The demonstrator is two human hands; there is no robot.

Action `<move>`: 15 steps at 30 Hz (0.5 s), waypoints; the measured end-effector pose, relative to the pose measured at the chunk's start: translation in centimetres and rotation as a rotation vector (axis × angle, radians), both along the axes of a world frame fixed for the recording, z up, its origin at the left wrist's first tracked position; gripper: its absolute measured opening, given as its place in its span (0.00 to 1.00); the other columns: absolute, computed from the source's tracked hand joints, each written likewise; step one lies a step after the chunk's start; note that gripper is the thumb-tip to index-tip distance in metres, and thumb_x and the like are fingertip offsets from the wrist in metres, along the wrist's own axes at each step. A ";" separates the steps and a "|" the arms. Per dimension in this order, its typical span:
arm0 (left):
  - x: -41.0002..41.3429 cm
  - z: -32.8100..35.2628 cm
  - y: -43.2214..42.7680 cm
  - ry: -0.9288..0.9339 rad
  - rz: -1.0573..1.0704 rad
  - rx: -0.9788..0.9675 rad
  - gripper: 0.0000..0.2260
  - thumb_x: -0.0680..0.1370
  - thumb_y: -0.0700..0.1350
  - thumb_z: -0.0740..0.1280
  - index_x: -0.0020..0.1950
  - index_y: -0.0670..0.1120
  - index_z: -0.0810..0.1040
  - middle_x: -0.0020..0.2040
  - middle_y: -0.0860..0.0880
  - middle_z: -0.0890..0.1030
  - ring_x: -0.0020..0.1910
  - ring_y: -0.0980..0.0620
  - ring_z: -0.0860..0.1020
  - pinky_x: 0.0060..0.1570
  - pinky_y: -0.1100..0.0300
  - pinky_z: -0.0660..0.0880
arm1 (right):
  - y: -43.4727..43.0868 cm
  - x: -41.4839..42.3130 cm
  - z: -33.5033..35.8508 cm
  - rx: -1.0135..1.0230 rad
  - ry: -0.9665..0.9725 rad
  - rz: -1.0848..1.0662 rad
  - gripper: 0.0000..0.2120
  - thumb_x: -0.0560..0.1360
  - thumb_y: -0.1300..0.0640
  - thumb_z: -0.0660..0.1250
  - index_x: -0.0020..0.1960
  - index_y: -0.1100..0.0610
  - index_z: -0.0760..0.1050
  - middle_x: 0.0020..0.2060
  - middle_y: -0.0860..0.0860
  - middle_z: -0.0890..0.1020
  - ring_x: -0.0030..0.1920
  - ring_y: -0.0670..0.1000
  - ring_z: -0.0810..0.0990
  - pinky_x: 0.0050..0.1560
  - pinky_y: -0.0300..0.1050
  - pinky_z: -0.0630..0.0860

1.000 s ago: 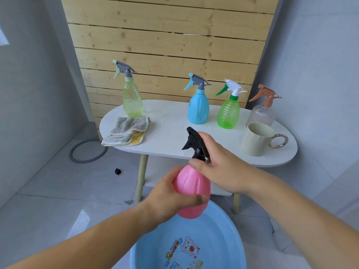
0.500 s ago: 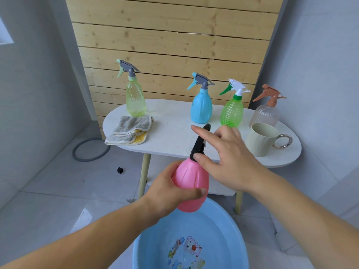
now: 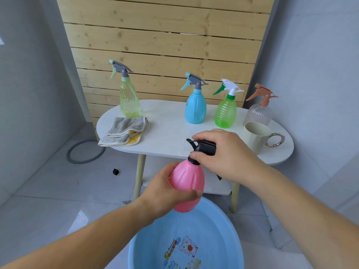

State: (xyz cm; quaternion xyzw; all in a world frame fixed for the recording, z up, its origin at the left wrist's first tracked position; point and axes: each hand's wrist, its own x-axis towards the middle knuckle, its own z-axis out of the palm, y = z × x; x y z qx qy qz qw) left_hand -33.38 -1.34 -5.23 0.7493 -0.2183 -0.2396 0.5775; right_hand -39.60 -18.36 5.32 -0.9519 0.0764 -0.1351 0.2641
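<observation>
My left hand (image 3: 165,193) grips the body of a pink spray bottle (image 3: 187,183) and holds it above a light blue basin (image 3: 153,241). My right hand (image 3: 225,154) grips the bottle's black spray head (image 3: 202,147), fingers curled over its top and thumb at the neck. The head's nozzle points left. The bottle leans slightly to the right.
A white oval table (image 3: 167,133) carries a yellow-green spray bottle (image 3: 129,100), a blue one (image 3: 195,106), a green one (image 3: 226,111), a clear one with a brown head (image 3: 258,111), a cream mug (image 3: 256,137) and a folded grey cloth (image 3: 124,131). A hose ring (image 3: 85,152) lies on the floor.
My right hand has taken a fresh hold on the black spray head, which has turned from upright to nozzle pointing left. The view has tilted down and closer.
</observation>
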 end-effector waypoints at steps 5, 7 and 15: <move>0.3 0.1 0.1 0.044 0.033 -0.042 0.36 0.58 0.55 0.84 0.63 0.61 0.77 0.55 0.54 0.84 0.52 0.53 0.84 0.51 0.55 0.84 | -0.9 -0.2 1.3 0.860 0.172 0.186 0.16 0.77 0.49 0.65 0.61 0.55 0.78 0.49 0.55 0.82 0.41 0.58 0.80 0.46 0.48 0.79; 0.4 0.1 0.1 0.052 0.032 -0.062 0.35 0.57 0.56 0.84 0.62 0.61 0.78 0.54 0.55 0.85 0.52 0.53 0.85 0.51 0.55 0.84 | -1.4 -0.2 1.4 1.153 0.218 0.241 0.18 0.78 0.52 0.59 0.64 0.58 0.77 0.52 0.61 0.80 0.40 0.61 0.80 0.46 0.53 0.80; 0.0 0.4 0.2 0.041 -0.028 -0.063 0.34 0.58 0.55 0.85 0.62 0.61 0.78 0.54 0.55 0.85 0.52 0.53 0.84 0.52 0.53 0.84 | -0.8 0.0 -0.6 0.783 0.085 0.230 0.23 0.75 0.72 0.68 0.62 0.50 0.78 0.50 0.58 0.79 0.34 0.57 0.82 0.42 0.51 0.82</move>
